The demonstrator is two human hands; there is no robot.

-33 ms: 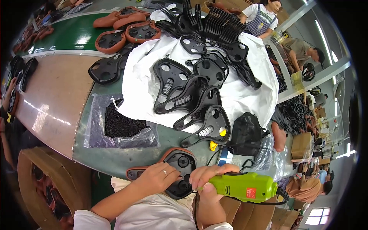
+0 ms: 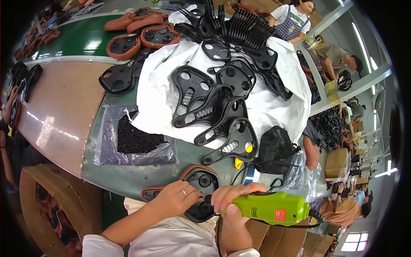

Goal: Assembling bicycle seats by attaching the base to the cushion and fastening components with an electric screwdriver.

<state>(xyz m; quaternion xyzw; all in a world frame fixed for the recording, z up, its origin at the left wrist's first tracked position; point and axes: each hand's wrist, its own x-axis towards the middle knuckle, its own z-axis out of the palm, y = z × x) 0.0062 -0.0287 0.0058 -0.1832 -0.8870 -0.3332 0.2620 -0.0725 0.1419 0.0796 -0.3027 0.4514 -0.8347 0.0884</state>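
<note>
A bicycle saddle point(image 2: 204, 178) lies upside down at the table's near edge, its black plastic base facing up inside a brown cover rim. Over its left part rests my left hand point(image 2: 177, 198), a ring on one finger. The fingers are curled, with the tips pinched together low over the black base; whatever they hold is hidden or too small to name. My right hand point(image 2: 233, 203) is closed round the front end of a green electric screwdriver point(image 2: 274, 208). The tool lies level, its tip pointing left at the saddle's right side and mostly hidden by my fingers. A black cable leaves its back end.
A plastic bag of small black screws point(image 2: 139, 137) lies open left of the saddle. Several black saddle bases point(image 2: 239, 141) are piled on a white sheet point(image 2: 156, 85) ahead. Brown saddles point(image 2: 159, 35) sit at the far left. A cardboard box point(image 2: 32, 184) stands lower left; co-workers point(image 2: 293, 21) are beyond.
</note>
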